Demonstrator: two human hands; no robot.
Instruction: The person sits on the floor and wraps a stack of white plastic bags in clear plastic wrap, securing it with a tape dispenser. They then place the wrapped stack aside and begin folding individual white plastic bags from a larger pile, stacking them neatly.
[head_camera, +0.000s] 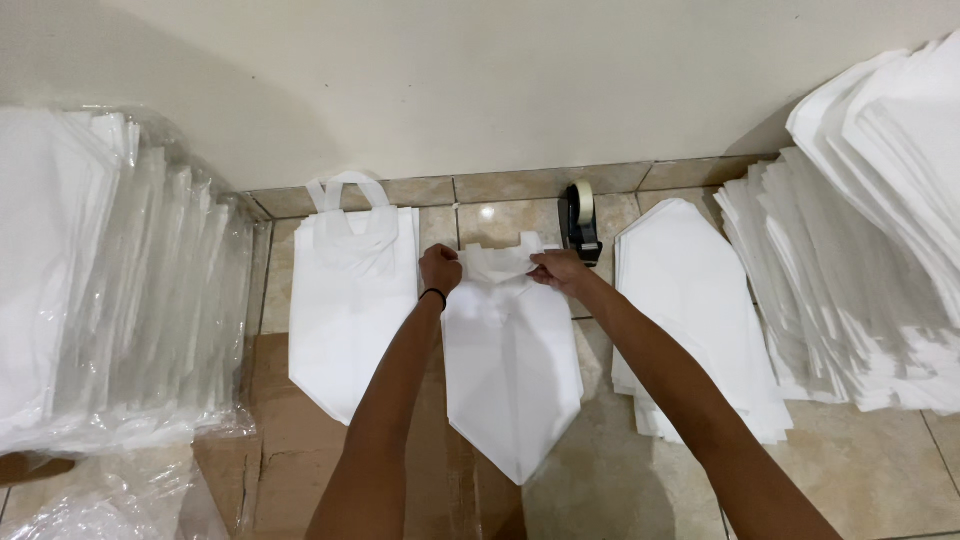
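Both hands pinched together on the top edge of a white folded bag (510, 360), lying flat in the middle of the tiled floor (880, 460), its pointed end turned toward the near edge. Left hand (440, 268), with a thin black band on the wrist, closed on the left part of the bag's handles; right hand (560, 268) closed on the right part, fingertips pressing the folded fabric. Just beside the bag on the left, a second white bag with loop handles (350, 300), flat, partly on a sheet of brown cardboard (285, 440). On the right, a low stack of folded white bags (690, 300), pointed the same way, near the right forearm. Behind it, close to the far edge at the wall (500, 90), a black tape dispenser (580, 225) standing upright. At the right edge, a large leaning pile of white bags (860, 260). At the left edge, bags packed in clear plastic (120, 290).
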